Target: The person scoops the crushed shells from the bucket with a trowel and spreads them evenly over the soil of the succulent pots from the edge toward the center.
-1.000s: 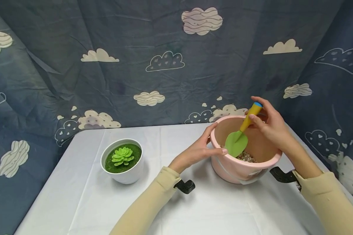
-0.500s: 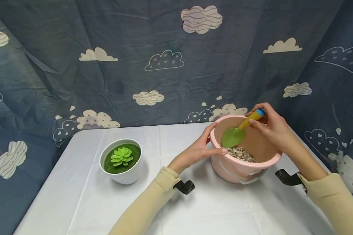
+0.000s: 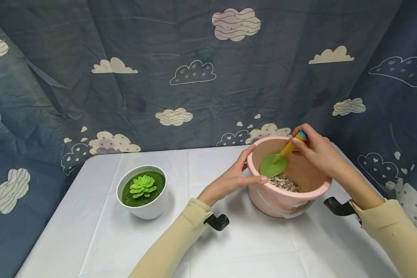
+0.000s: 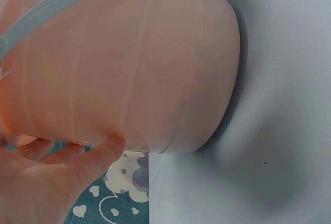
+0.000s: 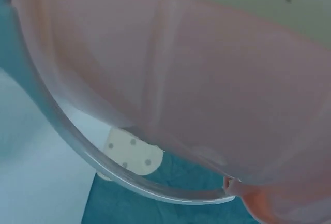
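A pink bucket stands upright on the table's right side, with loose, pale, gravel-like bits at its bottom. My left hand grips its left side, the thumb on the near rim and other fingers against the outer wall. With my right hand I pinch the yellow, blue-tipped handle of a small trowel. Its green blade is tilted inside the bucket, just above the bits near the left wall. The bucket wall fills much of the left wrist view; in the right wrist view the bucket hides my right hand.
A white pot with a green succulent stands on the left of the white-covered table. A grey bucket handle hangs along the bucket's outside. Behind the table hangs a dark curtain with clouds.
My right hand has lowered and tilted the trowel, its blade shifting left towards the bucket's wall and uncovering more of the bits. The left hand keeps its place on the bucket.
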`<state>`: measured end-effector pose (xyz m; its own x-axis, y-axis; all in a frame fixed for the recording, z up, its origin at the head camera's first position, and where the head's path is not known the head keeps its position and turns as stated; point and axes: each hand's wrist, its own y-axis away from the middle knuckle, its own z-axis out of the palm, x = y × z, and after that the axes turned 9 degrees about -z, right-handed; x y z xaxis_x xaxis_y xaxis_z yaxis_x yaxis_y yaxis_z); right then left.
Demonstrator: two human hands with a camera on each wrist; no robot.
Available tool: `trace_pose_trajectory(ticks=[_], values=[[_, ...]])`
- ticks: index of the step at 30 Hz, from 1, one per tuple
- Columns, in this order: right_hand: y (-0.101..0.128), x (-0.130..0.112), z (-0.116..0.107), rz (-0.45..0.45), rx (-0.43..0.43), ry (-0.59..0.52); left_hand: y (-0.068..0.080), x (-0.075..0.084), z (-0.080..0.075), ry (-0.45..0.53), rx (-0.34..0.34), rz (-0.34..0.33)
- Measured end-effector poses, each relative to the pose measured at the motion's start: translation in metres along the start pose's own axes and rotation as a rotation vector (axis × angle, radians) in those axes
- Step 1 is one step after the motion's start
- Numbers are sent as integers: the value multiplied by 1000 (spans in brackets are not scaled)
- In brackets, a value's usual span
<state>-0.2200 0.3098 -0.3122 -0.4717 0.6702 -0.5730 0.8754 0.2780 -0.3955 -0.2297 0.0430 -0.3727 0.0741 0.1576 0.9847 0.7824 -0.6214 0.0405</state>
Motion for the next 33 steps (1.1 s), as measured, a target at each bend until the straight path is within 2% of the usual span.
trace_pose_trajectory(ticks=[12,29,33], values=[[1,0,2,22,19,-13,0,-1,0,11,6,-9],[-6,3,-2,52,-95,-71,0,-1,0,38,11,1],[-10,4,-3,70,-143,-118,-1,-2,0,43,11,2]])
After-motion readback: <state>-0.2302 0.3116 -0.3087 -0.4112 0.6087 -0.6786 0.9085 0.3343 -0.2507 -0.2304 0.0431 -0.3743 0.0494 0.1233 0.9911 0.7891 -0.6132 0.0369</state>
